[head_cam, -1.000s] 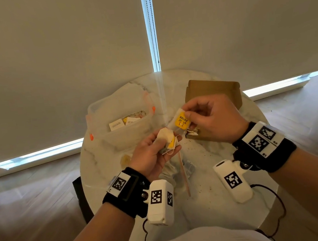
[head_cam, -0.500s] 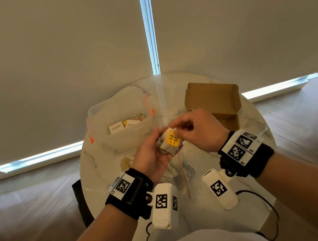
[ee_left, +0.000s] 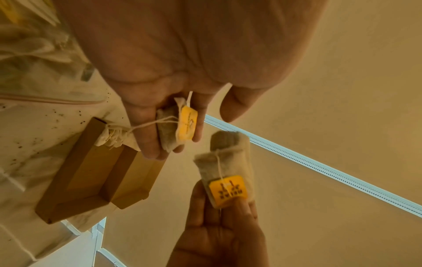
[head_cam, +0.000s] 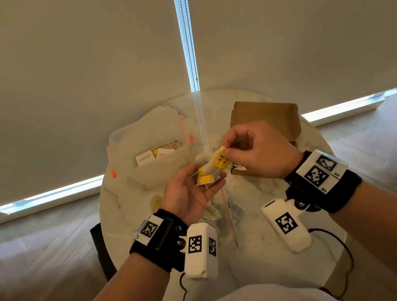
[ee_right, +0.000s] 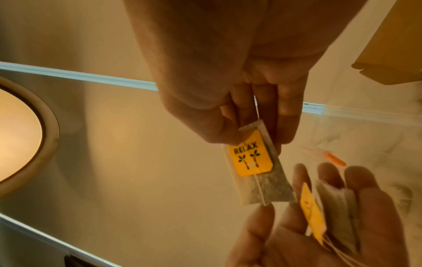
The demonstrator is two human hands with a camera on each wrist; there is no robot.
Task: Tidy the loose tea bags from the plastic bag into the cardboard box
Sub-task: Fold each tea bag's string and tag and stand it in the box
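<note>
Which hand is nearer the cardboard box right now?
Right. The right hand is just in front of the cardboard box, overlapping it; the left hand sits farther away, toward the plastic bag.

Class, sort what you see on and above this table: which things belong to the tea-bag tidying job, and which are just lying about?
Belong to the job:
- RELAX tea bag, pinched by the right hand
- second tea bag, held in the left hand
- plastic bag
- cardboard box

Just lying about:
- clear plastic tub holding small packets
- scattered crumbs
- round marble table
</note>
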